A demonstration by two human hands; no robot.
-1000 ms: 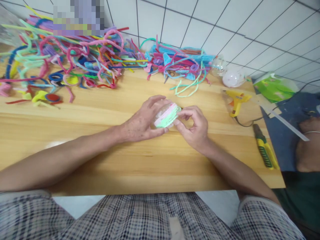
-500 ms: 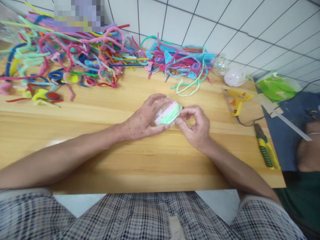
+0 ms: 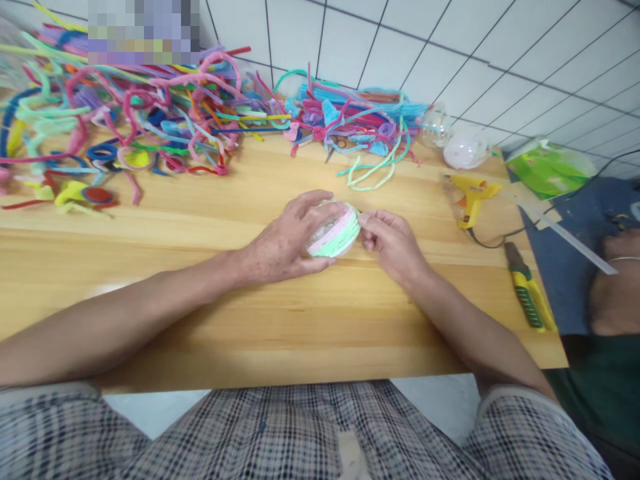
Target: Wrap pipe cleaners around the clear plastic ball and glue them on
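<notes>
A clear round ball (image 3: 336, 232), partly covered with rows of pink, white and mint green fuzzy strands, is held above the wooden table. My left hand (image 3: 287, 243) wraps round its left side, thumb below and fingers over the top. At the ball's right edge, my right hand (image 3: 390, 241) has its thumb and fingertips pinched together by the end of the green strands. Whatever lies between those fingertips is too small to make out.
Colourful pipe cleaners (image 3: 135, 113) spread along the back left, with blue and pink ones (image 3: 350, 120) at the back middle. A yellow glue gun (image 3: 473, 197), pliers (image 3: 525, 290) and clear balls (image 3: 463, 150) are on the right. Beyond the edge is another person's arm (image 3: 617, 293).
My right thumb and fingers have closed from a loose ring into a tighter pinch. The ball has turned slightly in my left hand, showing more of its strands. The view has shifted a little.
</notes>
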